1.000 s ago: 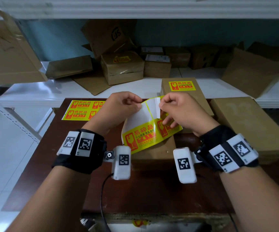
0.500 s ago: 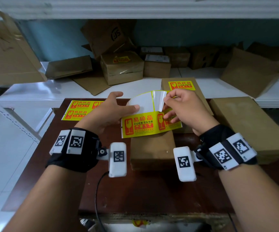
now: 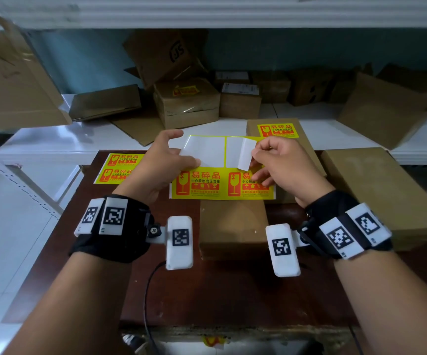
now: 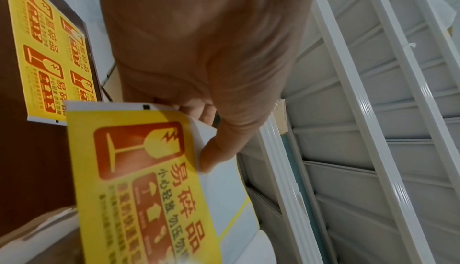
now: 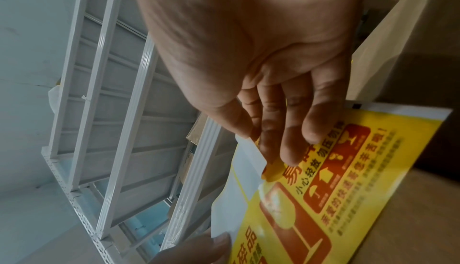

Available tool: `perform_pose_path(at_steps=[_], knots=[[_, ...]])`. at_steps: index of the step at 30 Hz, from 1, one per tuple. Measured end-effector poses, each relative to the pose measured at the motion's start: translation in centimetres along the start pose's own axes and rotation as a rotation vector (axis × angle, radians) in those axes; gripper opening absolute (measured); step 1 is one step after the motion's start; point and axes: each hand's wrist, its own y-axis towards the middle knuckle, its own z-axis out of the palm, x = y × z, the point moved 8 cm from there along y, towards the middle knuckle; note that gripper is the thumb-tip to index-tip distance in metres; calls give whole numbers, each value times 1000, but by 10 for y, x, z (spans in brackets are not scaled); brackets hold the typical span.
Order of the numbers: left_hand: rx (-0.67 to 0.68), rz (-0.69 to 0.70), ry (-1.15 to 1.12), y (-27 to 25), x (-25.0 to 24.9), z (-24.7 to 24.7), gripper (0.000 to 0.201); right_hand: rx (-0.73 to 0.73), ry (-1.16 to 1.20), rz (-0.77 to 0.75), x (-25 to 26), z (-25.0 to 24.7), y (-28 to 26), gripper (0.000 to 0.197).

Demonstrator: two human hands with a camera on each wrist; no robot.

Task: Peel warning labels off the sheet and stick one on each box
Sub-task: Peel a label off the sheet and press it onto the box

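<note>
I hold a yellow warning-label sheet (image 3: 222, 184) in the air over a plain cardboard box (image 3: 233, 226) at the table's middle. Its lower row carries two labels and its upper row is bare white backing. My left hand (image 3: 181, 157) pinches the sheet's left edge, thumb (image 4: 214, 156) on top of the sheet (image 4: 149, 189). My right hand (image 3: 257, 160) pinches a partly peeled label (image 3: 245, 155) at the upper right, its white underside (image 5: 248, 155) curled towards me. Behind stands a box (image 3: 307, 149) bearing a label (image 3: 279, 130). A plain box (image 3: 376, 196) lies on the right.
A second label sheet (image 3: 120, 167) lies flat on the brown table (image 3: 233, 290) at its far left corner. Behind the table a white shelf (image 3: 53, 144) holds several cardboard boxes and flattened cartons. White floor shows to the left.
The curled sheet has been spread flat and wide between my hands. My left hand slid out to the sheet's left edge. The label's flap in my right hand stands further off the backing.
</note>
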Motion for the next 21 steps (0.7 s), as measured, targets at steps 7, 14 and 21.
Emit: perform_pose_path(at_steps=[7,14,21], knots=[[-6,14,-10,4,2,-2,69,-3,-9,2,0,-2,-1,15],[2,16,-17,3,0,-2,65,2,-10,4,-2,-1,0,14],[46,50,-41,1,-4,1,54,-8,-11,12,-5,-2,1,13]])
